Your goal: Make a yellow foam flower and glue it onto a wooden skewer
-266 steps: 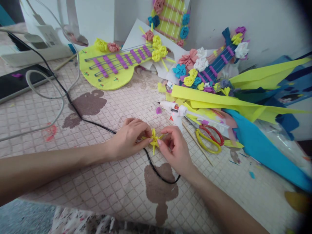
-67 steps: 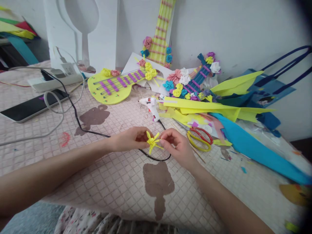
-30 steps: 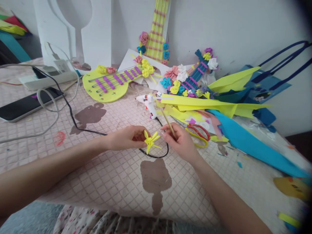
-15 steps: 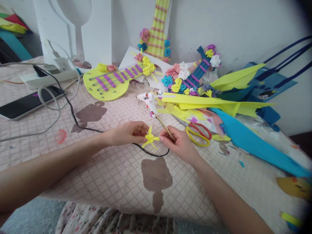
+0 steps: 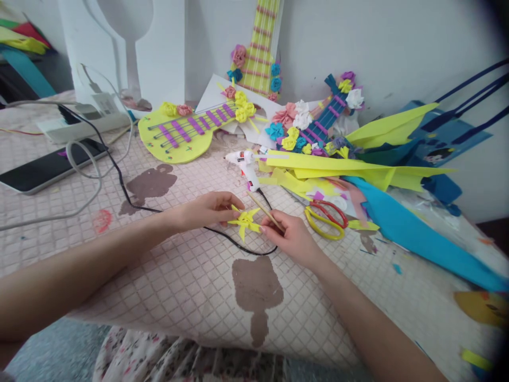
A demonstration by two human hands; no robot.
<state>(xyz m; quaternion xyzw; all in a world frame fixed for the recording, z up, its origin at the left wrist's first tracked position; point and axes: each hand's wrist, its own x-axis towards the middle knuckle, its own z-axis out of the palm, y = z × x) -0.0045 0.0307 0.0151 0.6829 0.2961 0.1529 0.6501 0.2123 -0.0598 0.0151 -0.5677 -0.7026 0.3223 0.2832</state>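
A yellow paper flower (image 5: 245, 218) with several pointed petals is held between my two hands, just above the table. My left hand (image 5: 212, 208) pinches its left side between thumb and fingers. My right hand (image 5: 292, 233) grips a thin wooden stick (image 5: 265, 210) that slants up to the left, while its thumb and fingertip also pinch the flower's right petal. Beyond the stick lies a white glue gun (image 5: 245, 165), its black cord (image 5: 234, 240) looping beneath the flower. To the right rest scissors (image 5: 326, 218) with one red and one yellow handle.
Several paper guitars stand at the back, including a yellow one (image 5: 178, 135) with purple strips. Yellow paper (image 5: 358, 168) and a long blue sheet (image 5: 413, 236) spread to the right. On the left are a phone (image 5: 51, 164) and a power strip (image 5: 85, 127).
The flower has been turned and now shows its spread petals more fully to me. My left hand has shifted slightly up around it; the right hand still holds the stick.
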